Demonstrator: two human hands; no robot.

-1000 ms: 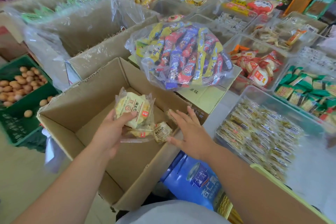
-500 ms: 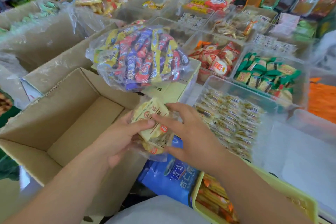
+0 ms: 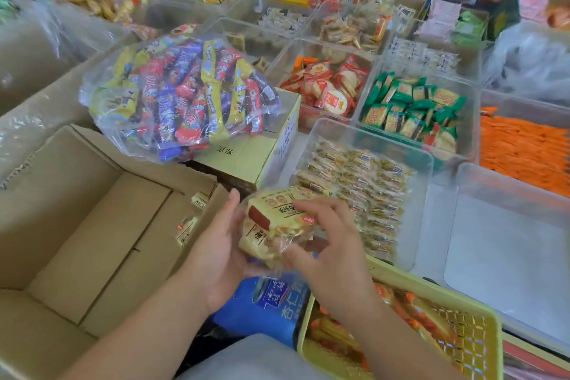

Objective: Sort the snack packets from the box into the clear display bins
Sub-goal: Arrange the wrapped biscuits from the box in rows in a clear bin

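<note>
The fingers (image 3: pixel 230 203) of the left hand (image 3: pixel 216 251) and right hand (image 3: pixel 336 259) grip the snack packets (image 3: pixel 271 227), moved from above the box (image 3: pixel 92 225) toward the clear bin (image 3: pixel 370 136) at their right.

Open path right to clear bin (image 3: pixel 429 182); candy bag (image 3: pixel 185 95) bulks behind box (image 3: pixel 77 194).
</note>
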